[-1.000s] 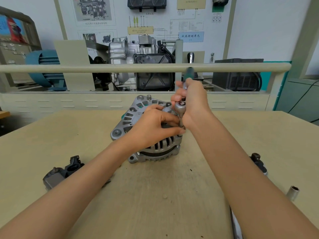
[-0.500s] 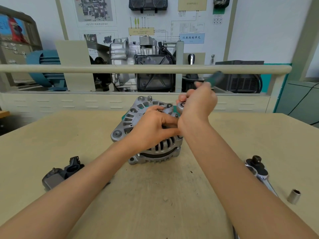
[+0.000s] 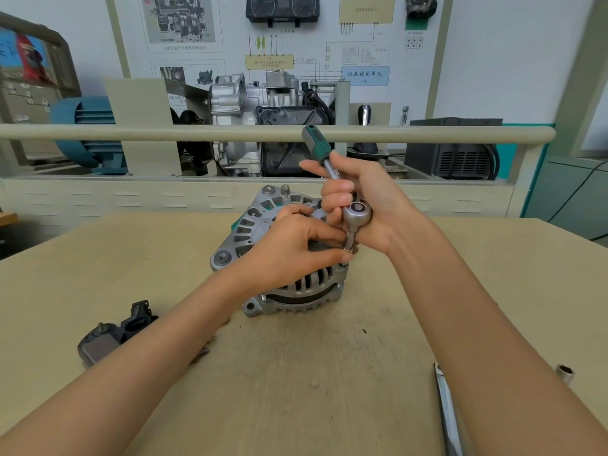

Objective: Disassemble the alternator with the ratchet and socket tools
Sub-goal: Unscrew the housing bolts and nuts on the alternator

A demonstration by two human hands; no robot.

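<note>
Swinging back to the left, the ratchet (image 3: 357,210) is now pointing its green handle up and far-left, where half a second ago it was leaning right. The right hand (image 3: 368,205) is curling its fingers (image 3: 334,199) around the shank near the head. The left hand (image 3: 289,248) is resting on the alternator (image 3: 296,284), pinching the socket (image 3: 349,240) under the ratchet head. The alternator is sitting mid-table (image 3: 296,390). A removed black part (image 3: 115,334) is lying near-left, a loose socket (image 3: 565,373) near-right.
</note>
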